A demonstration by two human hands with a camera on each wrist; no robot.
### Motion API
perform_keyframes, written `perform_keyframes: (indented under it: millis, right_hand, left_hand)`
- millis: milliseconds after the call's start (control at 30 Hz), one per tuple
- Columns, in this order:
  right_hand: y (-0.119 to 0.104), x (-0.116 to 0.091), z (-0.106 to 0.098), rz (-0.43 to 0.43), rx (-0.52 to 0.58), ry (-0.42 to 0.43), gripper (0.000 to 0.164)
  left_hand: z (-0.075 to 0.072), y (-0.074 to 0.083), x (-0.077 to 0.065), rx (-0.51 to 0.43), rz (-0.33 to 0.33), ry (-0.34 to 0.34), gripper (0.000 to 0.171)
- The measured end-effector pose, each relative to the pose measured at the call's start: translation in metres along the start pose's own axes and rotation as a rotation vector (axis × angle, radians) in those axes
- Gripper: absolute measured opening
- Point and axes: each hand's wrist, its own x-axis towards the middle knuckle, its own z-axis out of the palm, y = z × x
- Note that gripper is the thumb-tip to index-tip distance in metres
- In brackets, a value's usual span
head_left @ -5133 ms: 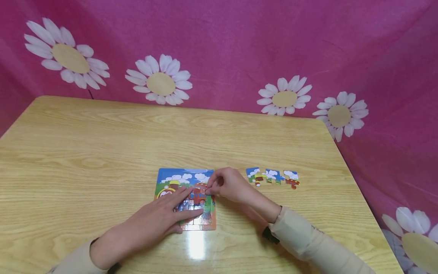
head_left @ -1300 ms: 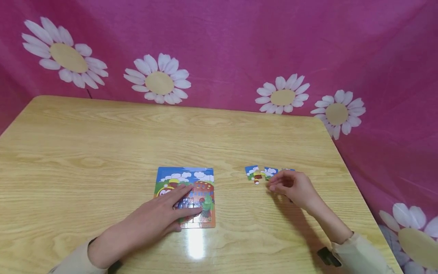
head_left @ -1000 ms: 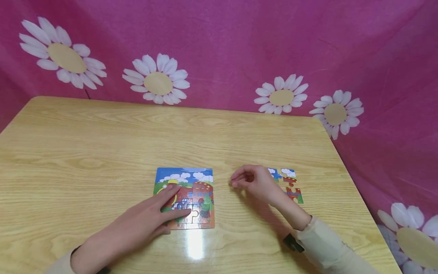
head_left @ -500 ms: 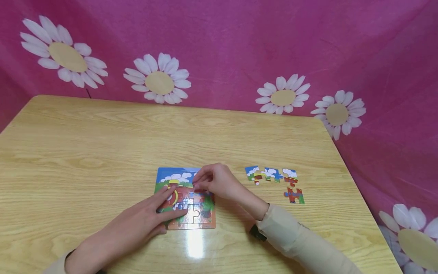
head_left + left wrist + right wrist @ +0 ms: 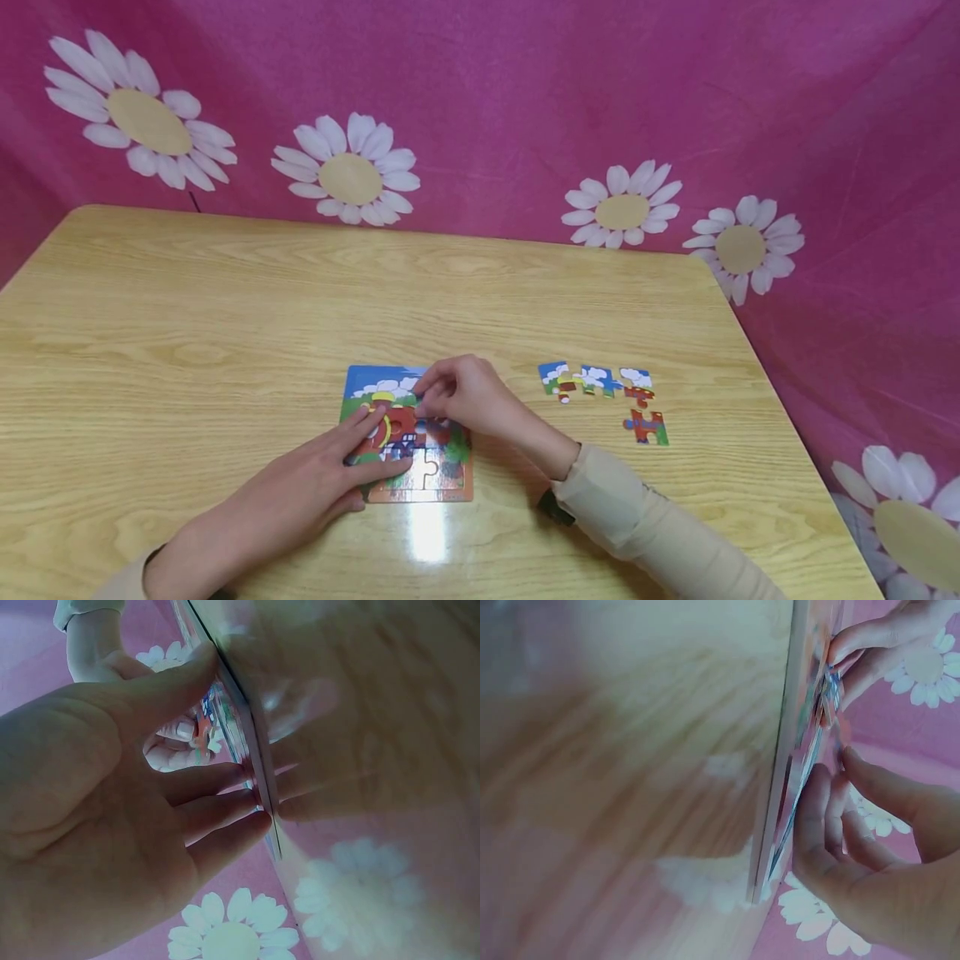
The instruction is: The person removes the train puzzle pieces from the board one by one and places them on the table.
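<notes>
A jigsaw puzzle (image 5: pixel 453 493) with a cartoon picture lies in a shallow frame near the table's front. My left hand (image 5: pixel 300 479) rests on its left part, fingers spread and fairly straight; in the left wrist view those fingers (image 5: pixel 217 810) touch the puzzle's edge. Over the upper right part, my right hand (image 5: pixel 468 398) pinches a puzzle piece (image 5: pixel 203 729) between thumb and fingers, seen tilted up from the board in the left wrist view. My right hand hides much of that area. The right wrist view shows the right hand (image 5: pixel 877 840) close against the board.
Right of the puzzle lie several loose pieces: a row with sky and clouds (image 5: pixel 597 381) and a red, blue and green one (image 5: pixel 647 427) below it. The wooden table (image 5: pixel 225 333) meets a pink flowered cloth (image 5: pixel 480 108) behind and at the right.
A red, blue and green piece now lies below the loose row. My right hand has gone from the loose pieces back leftward to the puzzle. My left hand has slid slightly left.
</notes>
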Motion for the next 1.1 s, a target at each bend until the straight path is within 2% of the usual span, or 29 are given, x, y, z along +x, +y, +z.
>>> perform_keyframes:
  millis: [233, 367, 433, 600, 900, 1100]
  right_hand:
    - [-0.003, 0.001, 0.002, -0.028, 0.007, -0.006, 0.008]
    - [-0.003, 0.0, 0.001, 0.004, 0.052, -0.008, 0.009]
    - [-0.003, -0.001, -0.001, 0.018, 0.069, 0.0, 0.009]
    - [-0.005, -0.003, -0.011, 0.056, 0.076, 0.025, 0.009]
    - [0.0, -0.011, -0.027, 0.091, 0.084, 0.042, 0.009]
    - [0.012, -0.021, -0.044, 0.108, 0.096, 0.068, 0.01]
  left_hand:
    - [0.0, 0.0, 0.001, 0.01, 0.014, 0.01, 0.054]
    - [0.0, 0.0, 0.002, 0.019, 0.022, 0.012, 0.055]
    - [0.0, 0.001, 0.002, 0.009, 0.003, 0.003, 0.054]
    - [-0.001, 0.001, 0.001, -0.002, -0.022, -0.013, 0.053]
    - [0.001, 0.0, 0.001, 0.009, -0.014, -0.004, 0.053]
    - [0.001, -0.002, 0.001, 0.049, 0.04, 0.014, 0.054]
